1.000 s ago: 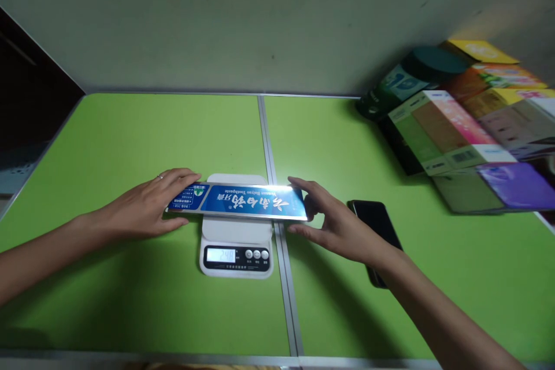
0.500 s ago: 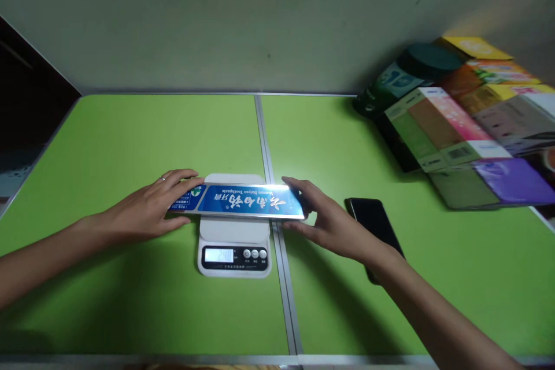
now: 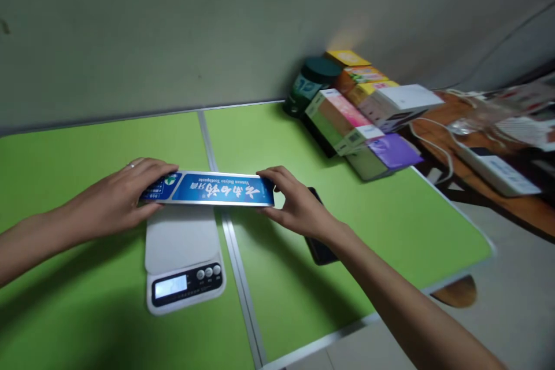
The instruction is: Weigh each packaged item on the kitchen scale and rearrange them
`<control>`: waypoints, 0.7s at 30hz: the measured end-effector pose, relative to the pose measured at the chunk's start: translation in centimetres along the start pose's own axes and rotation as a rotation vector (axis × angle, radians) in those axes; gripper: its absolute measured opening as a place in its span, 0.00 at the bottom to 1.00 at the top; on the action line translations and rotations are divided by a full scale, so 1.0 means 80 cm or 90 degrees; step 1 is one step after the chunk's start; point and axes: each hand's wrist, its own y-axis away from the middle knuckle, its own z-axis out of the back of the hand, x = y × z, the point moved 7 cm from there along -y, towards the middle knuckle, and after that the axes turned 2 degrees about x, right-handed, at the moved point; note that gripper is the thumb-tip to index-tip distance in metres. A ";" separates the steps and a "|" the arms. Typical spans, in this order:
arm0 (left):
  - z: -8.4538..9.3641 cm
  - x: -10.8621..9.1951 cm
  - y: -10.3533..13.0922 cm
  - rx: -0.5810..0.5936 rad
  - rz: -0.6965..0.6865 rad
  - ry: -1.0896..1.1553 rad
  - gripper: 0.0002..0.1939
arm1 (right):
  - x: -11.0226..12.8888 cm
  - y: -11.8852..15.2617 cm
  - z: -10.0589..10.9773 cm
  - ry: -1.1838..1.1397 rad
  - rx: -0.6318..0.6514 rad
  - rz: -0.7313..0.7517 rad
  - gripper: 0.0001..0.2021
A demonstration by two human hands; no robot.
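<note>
Head view: box [image 3: 221, 189], long axis left–right over scale [image 3: 182, 243]; left hand [image 3: 115, 196] pinches its left end, right hand [image 3: 301, 205] its right.

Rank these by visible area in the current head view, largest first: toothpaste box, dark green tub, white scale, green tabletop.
1. Green tabletop
2. White scale, partly hidden
3. Toothpaste box
4. Dark green tub, farther away

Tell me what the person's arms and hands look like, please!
Both hands are bare, with no gloves. The left hand wears a thin, silver-coloured metal ring on a finger; no ring shows on the right hand. No sleeve, watch or bracelet shows on the slim left forearm or right forearm.
</note>
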 end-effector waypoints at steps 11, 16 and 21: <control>-0.051 -0.091 -0.233 0.075 -0.130 -0.106 0.31 | -0.159 0.037 0.085 0.009 -0.176 -0.129 0.26; -0.076 -0.120 -0.302 0.098 -0.175 -0.164 0.29 | -0.215 0.060 0.100 0.032 -0.230 -0.173 0.26; -0.083 -0.137 -0.347 0.086 -0.216 -0.149 0.27 | -0.236 0.075 0.105 0.050 -0.288 -0.197 0.26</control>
